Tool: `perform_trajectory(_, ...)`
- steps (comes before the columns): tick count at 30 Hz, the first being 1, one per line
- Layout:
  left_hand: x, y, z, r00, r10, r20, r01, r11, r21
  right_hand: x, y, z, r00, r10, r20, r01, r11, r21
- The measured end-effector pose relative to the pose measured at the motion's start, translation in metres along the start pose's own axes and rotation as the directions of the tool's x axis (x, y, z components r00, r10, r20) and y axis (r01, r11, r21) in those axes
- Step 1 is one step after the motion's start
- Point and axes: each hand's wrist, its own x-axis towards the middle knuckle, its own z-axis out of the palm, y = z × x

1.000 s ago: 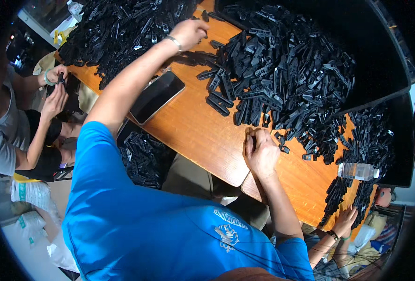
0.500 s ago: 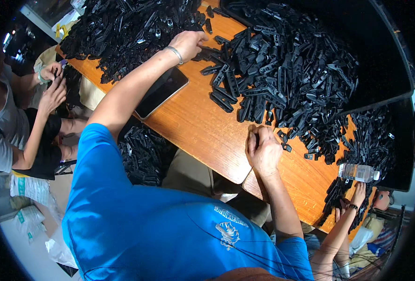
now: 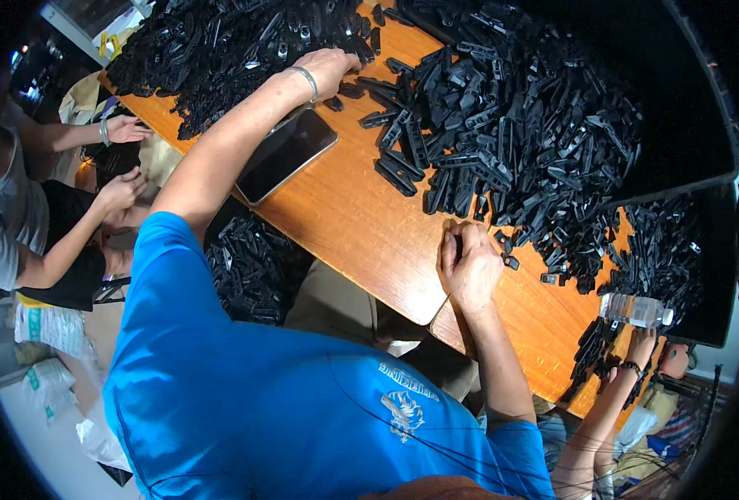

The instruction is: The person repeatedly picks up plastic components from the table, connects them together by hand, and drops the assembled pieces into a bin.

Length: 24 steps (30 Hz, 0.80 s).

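Observation:
My left hand [image 3: 326,73], with a bracelet at the wrist, is at the near edge of a heap of small black plastic pieces [image 3: 244,58] at the far left. Its fingers are bent together and hide whatever they hold. My right hand [image 3: 473,268] rests on the wooden table [image 3: 369,242], closed, with a dark bit between thumb and fingers too hidden to name. Beyond it spreads a large pile of long, narrow black plastic pieces [image 3: 511,125], some with shiny metal parts. A few loose ones lie beside its knuckles.
A dark-screened phone or tablet [image 3: 290,157] lies under my left forearm. At the right, a co-worker's hand [image 3: 641,343] is beside a clear bottle [image 3: 636,311] and black pieces. Another person's hands [image 3: 123,187] are at the left. Below the table edge sits another black heap [image 3: 253,271].
My left hand has shifted slightly left and toward the far side. My right hand stays put. The hands of the person at the left have moved apart.

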Motion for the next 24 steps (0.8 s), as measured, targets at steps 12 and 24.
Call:
perform_trajectory(12,0.031,0.045,0.023,0.959,0.281,-0.028,-0.279,0.931,-0.235,0.001,-0.001,0.0,1.0,0.017,-0.006,-0.017,1.0,0.019)
perform_trajectory(24,0.226,-0.056,0.036,0.91,-0.003,-0.415,-0.004,1.0,-0.016,0.008,-0.003,0.0,1.0,0.005,-0.006,-0.005,1.0,0.005)
